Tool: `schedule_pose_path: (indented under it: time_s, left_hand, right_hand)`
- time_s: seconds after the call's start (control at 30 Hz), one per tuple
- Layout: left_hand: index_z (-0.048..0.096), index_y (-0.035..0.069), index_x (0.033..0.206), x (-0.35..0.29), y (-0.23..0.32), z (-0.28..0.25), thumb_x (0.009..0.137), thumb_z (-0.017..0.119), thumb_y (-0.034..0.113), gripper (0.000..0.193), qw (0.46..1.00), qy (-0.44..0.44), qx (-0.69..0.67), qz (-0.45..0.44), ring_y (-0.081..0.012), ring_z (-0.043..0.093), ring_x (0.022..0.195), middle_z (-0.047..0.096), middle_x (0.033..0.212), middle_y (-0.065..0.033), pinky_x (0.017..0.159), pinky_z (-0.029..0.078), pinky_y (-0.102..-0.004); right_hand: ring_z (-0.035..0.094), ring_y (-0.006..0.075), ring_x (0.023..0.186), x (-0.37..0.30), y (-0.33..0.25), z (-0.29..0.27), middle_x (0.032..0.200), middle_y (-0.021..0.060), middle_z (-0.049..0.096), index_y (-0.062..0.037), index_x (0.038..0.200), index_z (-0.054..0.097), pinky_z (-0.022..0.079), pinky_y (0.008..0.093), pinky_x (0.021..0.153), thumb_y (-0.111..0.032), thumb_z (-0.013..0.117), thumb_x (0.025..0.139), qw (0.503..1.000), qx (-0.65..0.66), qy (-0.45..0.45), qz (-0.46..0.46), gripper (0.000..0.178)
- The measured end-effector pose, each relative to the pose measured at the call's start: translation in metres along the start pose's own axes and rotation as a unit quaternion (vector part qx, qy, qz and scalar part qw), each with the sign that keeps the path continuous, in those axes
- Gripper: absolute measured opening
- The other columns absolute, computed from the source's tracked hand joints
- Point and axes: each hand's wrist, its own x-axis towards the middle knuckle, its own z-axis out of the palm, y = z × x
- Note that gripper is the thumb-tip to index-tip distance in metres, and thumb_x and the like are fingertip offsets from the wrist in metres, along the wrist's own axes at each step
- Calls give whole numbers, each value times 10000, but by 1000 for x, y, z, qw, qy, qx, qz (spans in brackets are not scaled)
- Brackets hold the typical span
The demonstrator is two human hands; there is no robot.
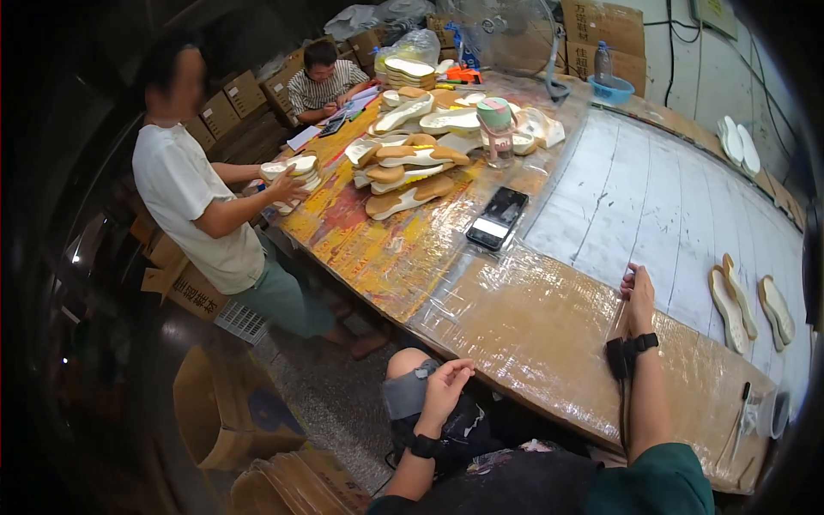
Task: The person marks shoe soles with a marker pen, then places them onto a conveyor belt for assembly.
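My left hand point(446, 388) is raised over my lap, off the table's front edge. Its fingers are curled and drawn together; whatever they hold, if anything, is hidden. My right hand point(637, 287) is at the border between the plastic-wrapped cardboard point(541, 318) and the white lined sheet point(635, 189). Those fingers are bent inward too, and I cannot make out anything in them. Nearest on its right are a pair of tan-and-white shoe soles point(728, 309) and a single sole point(776, 311). A black phone point(498, 218) lies to its left.
Shoe soles point(412, 193) are piled farther back beside a pink bottle point(496, 133). One person point(197, 197) stands at the left holding soles; another point(324, 84) sits writing. A cup point(775, 414) and thin tools point(738, 421) lie at right. Open cartons point(215, 403) stand on the floor.
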Motion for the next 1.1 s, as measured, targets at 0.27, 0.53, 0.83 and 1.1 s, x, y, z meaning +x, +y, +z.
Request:
schedule_pose_path:
  time_s: [0.27,0.53,0.83,1.1]
  left_hand:
    - [529,-37,997,5,11,13,836,517,77,198,998,13,55,-2,-145,569,816,585,899,-85,738,453,-241]
    - [520,0,1018,8,6,17,856,489,110,198,996,4,88,-16,-110,547,806,580,903,-63,694,421,-192]
    - [525,-16,991,11,8,11,850,485,70,171,995,15,91,-25,-110,533,776,567,866,-52,693,415,-202]
    - [523,-14,996,13,2,9,842,503,70,177,996,30,82,-26,-104,536,749,563,845,-50,686,437,-199]
  right_hand:
    - [500,87,693,8,16,-2,806,15,542,-61,1014,517,421,230,615,-310,363,902,997,49,-33,-54,313]
    - [600,199,730,9,-53,-53,946,167,580,32,1092,431,499,262,603,-239,287,907,992,99,-10,72,358]
    - [534,352,936,65,-42,-314,1021,216,548,-6,1033,504,410,393,818,-266,507,790,752,-342,560,-67,356]
    - [532,219,498,74,-52,-342,655,135,567,38,688,563,439,325,473,-271,591,682,915,-154,356,108,310]
